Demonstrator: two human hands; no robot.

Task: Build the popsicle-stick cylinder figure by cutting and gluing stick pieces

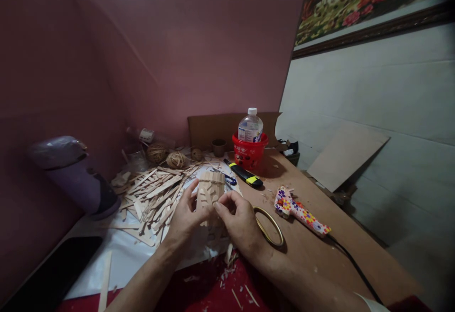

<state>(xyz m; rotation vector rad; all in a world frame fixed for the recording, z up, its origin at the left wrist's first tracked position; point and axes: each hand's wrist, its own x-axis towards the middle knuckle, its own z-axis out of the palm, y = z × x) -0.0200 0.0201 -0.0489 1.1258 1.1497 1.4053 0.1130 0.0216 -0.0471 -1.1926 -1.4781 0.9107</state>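
Note:
My left hand [186, 210] is wrapped around the left side of a small wooden craft-stick cylinder [209, 186], held above the white sheet. The piece has a raised band near its top and slanted, leaf-like slips on its face. My right hand [236, 217] reaches the cylinder's lower right, thumb and forefinger pinched against its face. Whatever lies between those fingertips is too small to make out. Gold-handled scissors [282, 238] lie beside my right hand, partly hidden by it. Behind the cylinder rests a blue-handled tool [231, 179].
Loose craft sticks [159, 188] are heaped at left, near twine balls [176, 160]. A floral glue gun [302, 213] with cord and a black-yellow utility knife [245, 174] lie right. Behind stands a red bucket [249, 156] holding a plastic bottle [250, 127]. Wood scraps litter red cloth [209, 286].

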